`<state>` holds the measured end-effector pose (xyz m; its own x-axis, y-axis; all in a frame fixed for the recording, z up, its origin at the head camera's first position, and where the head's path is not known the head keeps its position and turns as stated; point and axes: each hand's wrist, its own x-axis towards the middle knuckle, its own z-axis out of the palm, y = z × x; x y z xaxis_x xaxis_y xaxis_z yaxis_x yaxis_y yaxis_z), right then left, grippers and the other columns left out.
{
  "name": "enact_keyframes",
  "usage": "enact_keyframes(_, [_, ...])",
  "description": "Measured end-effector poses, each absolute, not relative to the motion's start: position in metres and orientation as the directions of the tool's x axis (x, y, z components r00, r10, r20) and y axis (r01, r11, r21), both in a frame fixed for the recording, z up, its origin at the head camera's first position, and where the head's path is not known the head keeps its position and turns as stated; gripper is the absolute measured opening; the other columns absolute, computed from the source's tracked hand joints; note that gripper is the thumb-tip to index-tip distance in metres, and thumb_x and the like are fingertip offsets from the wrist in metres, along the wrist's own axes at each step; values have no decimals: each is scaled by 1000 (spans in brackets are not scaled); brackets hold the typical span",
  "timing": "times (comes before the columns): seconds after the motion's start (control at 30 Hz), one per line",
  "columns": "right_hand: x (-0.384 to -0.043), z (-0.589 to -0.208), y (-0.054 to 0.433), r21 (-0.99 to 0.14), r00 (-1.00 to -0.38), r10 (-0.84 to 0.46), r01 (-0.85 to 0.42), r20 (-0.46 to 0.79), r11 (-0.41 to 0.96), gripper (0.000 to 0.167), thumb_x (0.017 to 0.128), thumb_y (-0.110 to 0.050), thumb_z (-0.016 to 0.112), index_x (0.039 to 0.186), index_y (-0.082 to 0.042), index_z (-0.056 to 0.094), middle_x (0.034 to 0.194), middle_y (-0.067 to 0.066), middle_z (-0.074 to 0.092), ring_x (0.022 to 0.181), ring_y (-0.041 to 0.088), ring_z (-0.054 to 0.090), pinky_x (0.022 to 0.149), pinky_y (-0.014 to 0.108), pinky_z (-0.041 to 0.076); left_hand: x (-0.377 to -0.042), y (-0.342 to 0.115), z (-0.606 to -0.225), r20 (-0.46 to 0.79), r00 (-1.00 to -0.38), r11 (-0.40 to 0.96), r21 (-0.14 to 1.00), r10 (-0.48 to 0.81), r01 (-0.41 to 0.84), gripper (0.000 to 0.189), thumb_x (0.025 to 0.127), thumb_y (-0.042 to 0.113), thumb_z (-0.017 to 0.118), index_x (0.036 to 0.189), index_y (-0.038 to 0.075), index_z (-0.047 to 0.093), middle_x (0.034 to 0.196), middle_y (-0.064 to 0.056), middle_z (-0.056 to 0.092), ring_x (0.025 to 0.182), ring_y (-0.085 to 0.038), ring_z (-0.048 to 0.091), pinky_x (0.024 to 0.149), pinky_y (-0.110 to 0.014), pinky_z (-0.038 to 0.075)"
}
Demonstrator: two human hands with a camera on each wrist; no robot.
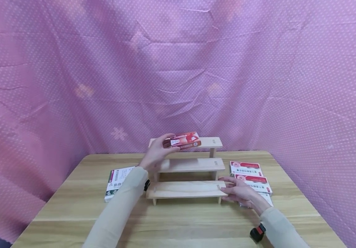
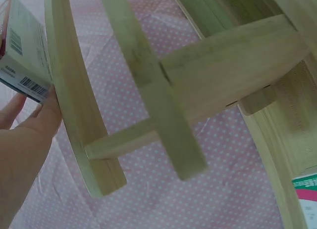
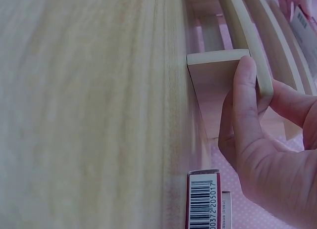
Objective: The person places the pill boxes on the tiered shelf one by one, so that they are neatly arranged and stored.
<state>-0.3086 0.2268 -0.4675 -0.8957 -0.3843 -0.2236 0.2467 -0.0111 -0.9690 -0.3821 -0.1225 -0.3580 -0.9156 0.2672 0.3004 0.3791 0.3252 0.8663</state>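
Two-handed work at a three-tier wooden stand (image 1: 193, 166). The left hand (image 1: 156, 153) pinches a red box (image 1: 184, 140) by its left end, holding it tilted at the top tier (image 1: 210, 142); whether box and board touch cannot be told. The right hand (image 1: 241, 193) is clamped on the right end of the lowest tier (image 1: 181, 190), its digits on both sides of the board. For good execution, the bracing grip should be firm without dragging or lifting the stand, which looks light enough to shift; the box is best squared to the board's front edge and supported until it bears evenly, with pressure too slight to dent the carton. The head view alone gives the full layout: white boxes (image 1: 116, 182) left of the stand and red-and-white boxes (image 1: 252, 182) beside the right hand, all on the table (image 1: 196, 224). The left wrist view adds the red box's pale, barcoded faces, not visible from the head, and the stand's side supports. The right wrist view reveals a fingertip where the lowest board meets its support leg (image 3: 218, 75), a contact hidden from above.
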Motion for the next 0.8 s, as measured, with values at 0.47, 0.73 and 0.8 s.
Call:
enact_keyframes(0.47, [-311,-468,229,-968,-888,-396,251,-235,11,68,94,-8,63,151,2,27,121,16,59,102,22,66,90,39,58,-396,-100,-350,223,-913,384,854,341,352,73,83,25,79,145,11,45,142,-11,53,128,-26,54,106,-36,48])
enact_keyframes(0.73, [-310,-468,228,-969,-889,-402,246,-222,-9,69,94,-5,62,151,5,24,118,15,59,100,20,66,90,39,59,-406,-88,-350,251,-898,394,832,361,391,69,83,23,79,143,10,48,134,-10,59,124,-24,58,105,-33,49])
enact_keyframes(0.8, [-310,-468,228,-971,-890,-401,240,-215,-11,69,94,-4,62,151,6,24,117,14,59,98,20,67,89,38,59,-407,-85,-350,259,-897,396,828,357,397,70,83,23,79,143,10,47,135,-10,58,125,-24,57,105,-33,49])
